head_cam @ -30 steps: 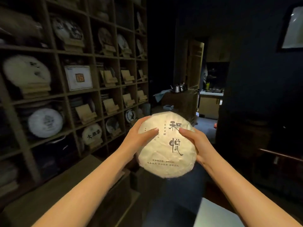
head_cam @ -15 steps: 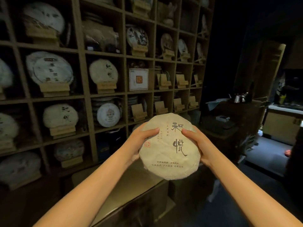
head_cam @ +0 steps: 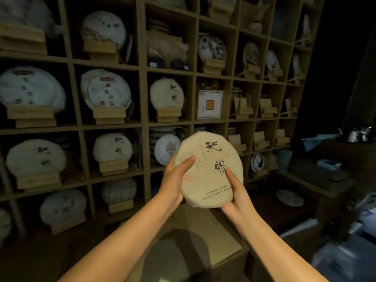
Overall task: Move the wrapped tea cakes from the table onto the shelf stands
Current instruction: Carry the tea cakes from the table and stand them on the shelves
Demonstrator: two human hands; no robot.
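Closer to the shelf (head_cam: 142,127) now, we carry the tea cake (head_cam: 209,169) upright at chest height
Left hand (head_cam: 175,178) and right hand (head_cam: 236,190) curl round its edges; next, seat it on an empty stand (head_cam: 236,142)

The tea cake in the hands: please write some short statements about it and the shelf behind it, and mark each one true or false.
1. Both hands hold the tea cake, the left hand on one side and the right hand on the other. True.
2. The tea cake already sits on a stand. False: it is in the air, in front of the shelf.
3. The cake's printed face points toward the camera. True.
4. Every stand on the shelf carries a cake. False: some, like the empty stand to the right, carry none.
5. The framed card lies flat on the table. False: it stands upright in a shelf compartment.
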